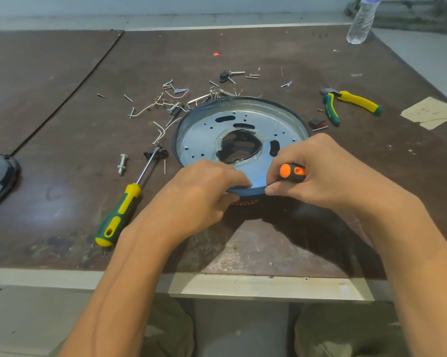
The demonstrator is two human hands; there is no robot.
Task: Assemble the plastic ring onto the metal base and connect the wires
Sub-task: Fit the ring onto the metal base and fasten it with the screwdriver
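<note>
Frame centre: round silver metal base (243, 122). The left hand (204, 184) pinches its near rim. The right hand (320, 166), beside it, grips an orange-black screwdriver handle (292, 172). Bare brown tabletop (62, 73) at upper left.

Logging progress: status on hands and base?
Left hand grips metal base at near rim. Right hand holds orange screwdriver, thumb on rim. Wires loose, unconnected.

Colours on our workbench
We see a silvery metal base (204, 140) with a blue sheen, dotted with small dark holes and black slots, on a scuffed dark brown table (62, 140). We note a green-and-yellow screwdriver (119, 215), pliers (353, 103) in the same two colours, and an orange-and-black screwdriver (293, 172). The wires (161, 132) are white, one scrap (217, 54) red, the bottle (360, 24) clear
</note>
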